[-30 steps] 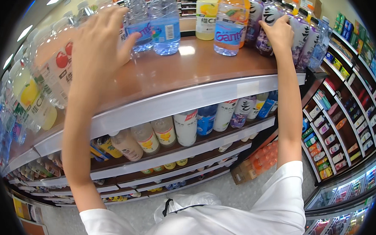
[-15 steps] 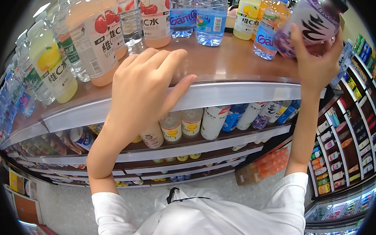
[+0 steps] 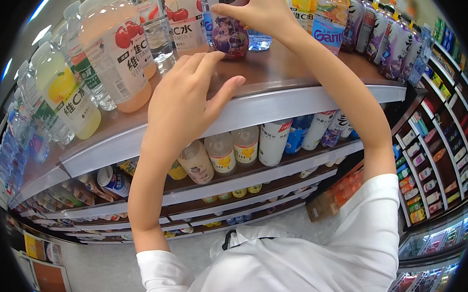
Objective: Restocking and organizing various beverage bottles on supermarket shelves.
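Note:
A bottle of dark purple drink (image 3: 230, 37) with a white-and-purple patterned label is upright at the shelf's front, its top cut off by the picture's upper edge. My right hand (image 3: 263, 14) grips it, thumb across the label and the other fingers mostly hidden. Whether its base touches the brown shelf (image 3: 289, 67) I cannot tell. My left hand (image 3: 186, 94) is open and holds nothing, its fingertips near the bottle's base. Behind and left of the bottle stands a pink drink bottle with cherries on its label (image 3: 184, 24). A clear bottle with a blue label (image 3: 259, 41) is partly hidden behind my right hand.
Large cherry-label bottles (image 3: 118, 57) and a lemon-label bottle (image 3: 66, 91) line the left. An orange drink bottle (image 3: 329, 22) and several purple-label bottles (image 3: 382, 40) stand at right. A pale price rail (image 3: 277, 103) edges the shelf. Lower shelves hold more bottles (image 3: 272, 142).
My right hand has carried the purple drink bottle leftward from the shelf's right end and turned it upright. My left hand stays open near the front edge. The view has shifted slightly.

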`<state>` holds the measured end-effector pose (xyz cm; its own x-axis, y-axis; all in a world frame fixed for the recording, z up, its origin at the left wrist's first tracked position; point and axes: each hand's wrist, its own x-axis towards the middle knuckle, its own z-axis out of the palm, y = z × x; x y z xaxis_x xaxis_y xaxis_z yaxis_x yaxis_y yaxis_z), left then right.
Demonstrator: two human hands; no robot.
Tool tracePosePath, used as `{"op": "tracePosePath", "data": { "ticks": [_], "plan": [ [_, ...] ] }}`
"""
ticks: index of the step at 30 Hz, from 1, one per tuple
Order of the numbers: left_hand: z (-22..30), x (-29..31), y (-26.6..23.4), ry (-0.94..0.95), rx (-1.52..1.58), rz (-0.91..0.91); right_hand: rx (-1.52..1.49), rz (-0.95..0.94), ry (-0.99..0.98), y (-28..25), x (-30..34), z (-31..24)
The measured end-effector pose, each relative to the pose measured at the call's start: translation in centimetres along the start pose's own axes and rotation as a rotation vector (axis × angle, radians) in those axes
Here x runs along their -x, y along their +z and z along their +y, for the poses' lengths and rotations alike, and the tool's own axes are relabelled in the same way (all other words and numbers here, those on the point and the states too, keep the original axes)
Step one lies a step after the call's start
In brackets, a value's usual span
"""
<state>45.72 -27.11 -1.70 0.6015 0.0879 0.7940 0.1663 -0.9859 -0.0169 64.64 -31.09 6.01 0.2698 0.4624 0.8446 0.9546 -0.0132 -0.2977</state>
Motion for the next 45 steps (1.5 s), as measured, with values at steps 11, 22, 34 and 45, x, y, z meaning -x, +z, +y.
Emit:
{"op": "tracePosePath", "data": {
  "ticks": [11,22,34,45],
  "plan": [
    [0.2,-2.1,-0.3,-0.052,0.062,-0.495,0.183,0.08,-0.21,-7.4,1.1,2.3],
    [1.1,-3.8,0.1,-0.169,-0.095,-0.642,0.552,0.56,0.262,-22.4,7.9,22.8],
    [0.8,-2.8,0.9,-0.239,-0.014,-0.337,0.455,0.533,0.281,-20.0,10.2,20.4],
    [3.4,-1.6,-0.7,-0.013,-0.006,0.417,-0.654,-0.029,0.208,-8.1,5.5,1.4]
  ]
}}
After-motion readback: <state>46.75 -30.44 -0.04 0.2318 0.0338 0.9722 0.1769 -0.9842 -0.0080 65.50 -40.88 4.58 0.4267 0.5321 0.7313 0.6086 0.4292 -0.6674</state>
